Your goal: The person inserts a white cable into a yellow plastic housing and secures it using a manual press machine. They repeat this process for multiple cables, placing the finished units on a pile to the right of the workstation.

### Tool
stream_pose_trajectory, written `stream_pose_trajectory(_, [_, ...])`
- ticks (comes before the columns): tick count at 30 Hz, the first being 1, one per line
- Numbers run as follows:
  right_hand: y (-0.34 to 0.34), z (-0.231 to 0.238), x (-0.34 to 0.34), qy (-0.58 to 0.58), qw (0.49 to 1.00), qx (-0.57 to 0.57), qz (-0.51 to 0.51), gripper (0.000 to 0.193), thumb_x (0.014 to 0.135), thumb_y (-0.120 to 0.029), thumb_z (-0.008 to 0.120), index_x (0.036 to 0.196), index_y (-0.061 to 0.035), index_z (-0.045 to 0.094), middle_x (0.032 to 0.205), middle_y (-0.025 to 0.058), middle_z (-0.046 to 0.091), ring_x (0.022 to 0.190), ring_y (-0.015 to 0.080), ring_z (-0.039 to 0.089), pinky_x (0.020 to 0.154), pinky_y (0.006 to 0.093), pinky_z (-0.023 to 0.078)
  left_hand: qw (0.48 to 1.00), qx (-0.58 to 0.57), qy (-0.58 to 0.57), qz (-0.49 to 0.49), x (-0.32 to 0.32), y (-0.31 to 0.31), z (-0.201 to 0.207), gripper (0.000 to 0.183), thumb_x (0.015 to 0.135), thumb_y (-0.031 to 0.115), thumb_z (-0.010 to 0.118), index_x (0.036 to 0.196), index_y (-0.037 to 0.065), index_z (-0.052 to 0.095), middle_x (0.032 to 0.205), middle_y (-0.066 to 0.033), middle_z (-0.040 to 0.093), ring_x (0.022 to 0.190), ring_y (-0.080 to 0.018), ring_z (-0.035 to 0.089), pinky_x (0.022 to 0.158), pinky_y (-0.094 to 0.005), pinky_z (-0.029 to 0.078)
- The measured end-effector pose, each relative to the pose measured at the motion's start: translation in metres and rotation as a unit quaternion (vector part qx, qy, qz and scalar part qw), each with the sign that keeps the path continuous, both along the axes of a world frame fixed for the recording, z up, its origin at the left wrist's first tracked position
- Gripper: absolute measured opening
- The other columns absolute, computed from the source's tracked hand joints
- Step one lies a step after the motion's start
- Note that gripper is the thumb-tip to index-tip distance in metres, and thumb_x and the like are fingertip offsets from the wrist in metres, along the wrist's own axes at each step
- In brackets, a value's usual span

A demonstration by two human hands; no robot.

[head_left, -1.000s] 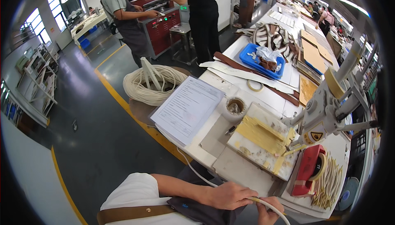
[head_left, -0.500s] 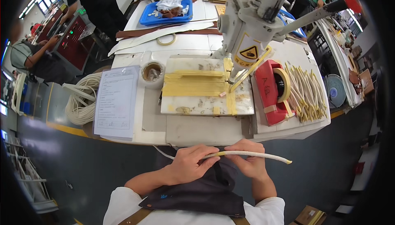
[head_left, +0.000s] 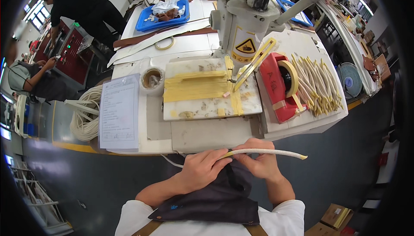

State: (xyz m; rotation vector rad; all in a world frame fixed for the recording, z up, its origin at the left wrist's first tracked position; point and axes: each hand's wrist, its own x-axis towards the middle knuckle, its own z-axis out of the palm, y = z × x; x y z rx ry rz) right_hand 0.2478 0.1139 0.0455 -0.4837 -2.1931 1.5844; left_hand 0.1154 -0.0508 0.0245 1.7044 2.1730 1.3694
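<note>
My left hand (head_left: 202, 170) is closed around a white cord (head_left: 280, 152) in front of the bench's near edge. My right hand (head_left: 261, 162) pinches the same cord a short way along it, thumb underneath. Between the hands, a band of yellow tape (head_left: 229, 154) wraps the cord. To the right the cord reaches past my right hand and ends in a yellow-taped tip. Its other side passes behind my left hand and trails out leftward. Part of the cord is hidden by my fingers.
A press with a long lever (head_left: 246, 29) stands over a yellow-taped white board (head_left: 189, 112). To its right are a red tape dispenser (head_left: 276, 87) and several cut cords (head_left: 319, 85). A paper sheet (head_left: 118, 115) and coiled cord (head_left: 84, 121) lie left. Two people work at far left.
The whole view has shifted and turned a little. Both hands keep hold of the cord, its taped band still between them. The person in black at far left leans further over.
</note>
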Motion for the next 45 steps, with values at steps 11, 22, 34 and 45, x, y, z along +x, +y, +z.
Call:
stream_pose_trajectory(11, [-0.009,-0.019,0.007,0.001,0.995,0.083,-0.056,0.01,0.076,-0.007,0.079,0.08,-0.0002,0.073,0.072,0.006,0.067,0.067,0.0154,0.063,0.061,0.0298,0.047,0.998,0.05,-0.021,-0.019,0.009,0.005,-0.019,0.014,0.094,0.019,0.07,0.095,0.005,0.068,0.077,-0.0073,0.064,0.065,-0.0259,0.065,0.057,-0.0372,0.052])
stream_pose_trajectory(22, [-0.009,0.012,0.015,-0.055,0.995,0.075,0.044,0.015,0.082,-0.014,0.083,0.086,-0.0029,0.073,0.071,0.006,0.065,0.065,0.0172,0.058,0.067,0.0335,0.048,0.815,-0.101,-0.524,-0.226,-0.001,-0.005,-0.015,0.032,0.105,0.025,0.058,0.089,-0.002,0.065,0.06,-0.0013,0.054,0.05,-0.01,0.049,0.047,-0.0275,0.038])
stream_pose_trajectory(34, [0.001,-0.006,0.006,0.123,0.977,-0.051,0.168,0.015,0.077,-0.009,0.086,0.081,0.0006,0.076,0.069,0.0093,0.067,0.063,0.0193,0.062,0.061,0.0337,0.048,0.569,-0.168,-0.742,-0.312,0.005,-0.003,-0.029,0.034,0.103,0.025,0.062,0.087,-0.004,0.068,0.058,0.0003,0.053,0.042,-0.0035,0.039,0.038,-0.0215,0.028])
stream_pose_trajectory(45, [0.008,-0.016,-0.001,0.187,0.953,-0.062,0.23,0.018,0.075,-0.014,0.087,0.082,0.0,0.077,0.077,0.01,0.07,0.071,0.0239,0.065,0.068,0.0368,0.052,0.536,-0.191,-0.758,-0.317,0.011,-0.008,-0.014,0.031,0.103,0.022,0.061,0.087,-0.004,0.069,0.055,0.0004,0.049,0.039,-0.0053,0.031,0.039,-0.0238,0.024])
